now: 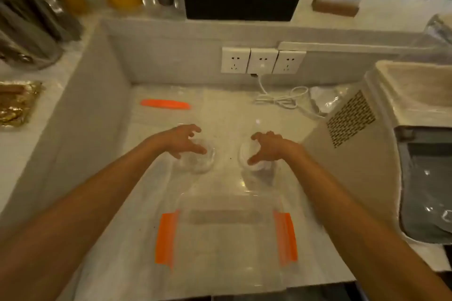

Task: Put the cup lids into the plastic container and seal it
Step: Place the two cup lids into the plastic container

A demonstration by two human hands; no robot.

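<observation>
both hands over lids, none boxed yet

left hand (182, 140) over the left lid stack (195, 157), fingers (195, 148) spread, tips seeming to touch the rim. right hand (266, 146) likewise spread over the right lids (256, 161); real grip on either: cannot tell. container (226, 239), orange clips (165, 238) open, sits just nearer than the lids and looks empty. advice: close fingers around each rim evenly, lift straight, lower flat into the container so stacks don't splay. worktop (220, 115) pale, glossy; beyond the container an orange-edged lid piece (165, 104), sockets (261, 60) and cable; a machine (354, 134) to its right.
</observation>
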